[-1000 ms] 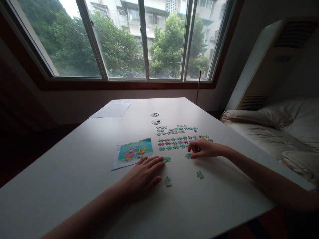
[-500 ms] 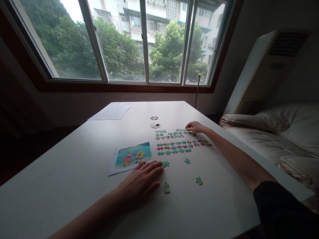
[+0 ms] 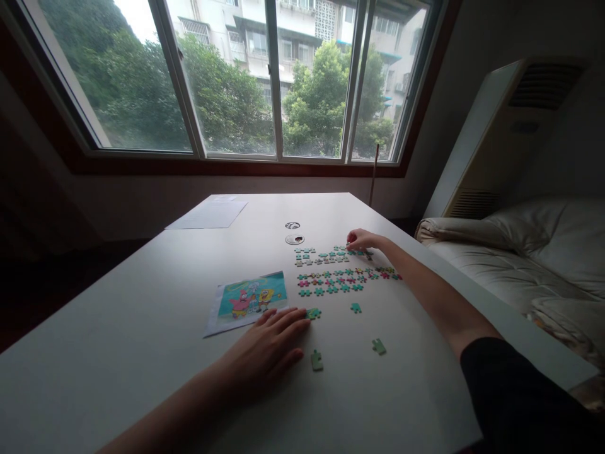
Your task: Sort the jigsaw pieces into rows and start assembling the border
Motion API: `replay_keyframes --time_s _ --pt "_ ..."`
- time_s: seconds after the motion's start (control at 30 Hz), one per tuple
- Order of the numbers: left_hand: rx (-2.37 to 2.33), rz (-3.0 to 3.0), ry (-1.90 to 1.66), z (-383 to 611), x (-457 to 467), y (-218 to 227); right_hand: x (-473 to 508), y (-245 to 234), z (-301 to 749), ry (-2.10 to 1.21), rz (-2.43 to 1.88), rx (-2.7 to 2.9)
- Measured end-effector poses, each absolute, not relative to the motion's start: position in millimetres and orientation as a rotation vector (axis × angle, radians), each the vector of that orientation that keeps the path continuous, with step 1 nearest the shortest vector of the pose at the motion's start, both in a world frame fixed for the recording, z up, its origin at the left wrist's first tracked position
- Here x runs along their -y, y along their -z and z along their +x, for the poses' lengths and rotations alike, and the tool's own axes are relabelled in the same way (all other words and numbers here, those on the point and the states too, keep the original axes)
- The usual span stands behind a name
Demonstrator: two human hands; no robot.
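My left hand (image 3: 278,337) lies flat on the white table (image 3: 142,334), fingers stretched out. Its fingertips touch or nearly touch a green puzzle piece (image 3: 314,313), and its back edge is beside the picture sheet (image 3: 250,299) with cartoon figures. At the far end of the sorted pieces, my right hand (image 3: 363,240) is closed in a pinch on a small puzzle piece (image 3: 348,246) in the top row; the fingers partly hide it. Rows of teal, pink and yellow puzzle pieces (image 3: 331,282) lie below that hand. Loose green pieces (image 3: 317,360) lie nearer me.
Two round inserts (image 3: 295,239) sit in the tabletop beyond the pieces. White papers (image 3: 208,213) lie at the far left corner. A pale sofa (image 3: 491,252) stands along the right side, with a tall air conditioner (image 3: 482,132) behind. The window (image 3: 236,94) is ahead.
My right hand has moved slightly left along the top row, its fingers now more curled together. The left hand has stayed in place.
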State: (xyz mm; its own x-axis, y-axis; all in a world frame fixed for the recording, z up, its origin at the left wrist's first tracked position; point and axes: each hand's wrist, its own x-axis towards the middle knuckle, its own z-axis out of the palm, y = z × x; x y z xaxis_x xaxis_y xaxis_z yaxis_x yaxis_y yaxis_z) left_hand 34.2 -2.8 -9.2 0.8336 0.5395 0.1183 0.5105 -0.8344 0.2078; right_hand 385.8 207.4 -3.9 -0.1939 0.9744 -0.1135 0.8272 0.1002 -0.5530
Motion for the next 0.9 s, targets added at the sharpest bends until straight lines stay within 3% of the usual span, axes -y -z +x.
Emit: replay_keyframes --time_s 0.23,0.53,0.9 --pt "-0.83 2.823 -0.24 35 4 4 -169 -6 386 -0.762 -1.529 2.101" --pt "-0.833 2.837 -0.257 37 4 6 -56 -19 392 -1.263 -1.28 2.232" --pt "-0.808 2.842 -0.303 36 3 9 -22 0 391 -1.019 -1.363 2.306"
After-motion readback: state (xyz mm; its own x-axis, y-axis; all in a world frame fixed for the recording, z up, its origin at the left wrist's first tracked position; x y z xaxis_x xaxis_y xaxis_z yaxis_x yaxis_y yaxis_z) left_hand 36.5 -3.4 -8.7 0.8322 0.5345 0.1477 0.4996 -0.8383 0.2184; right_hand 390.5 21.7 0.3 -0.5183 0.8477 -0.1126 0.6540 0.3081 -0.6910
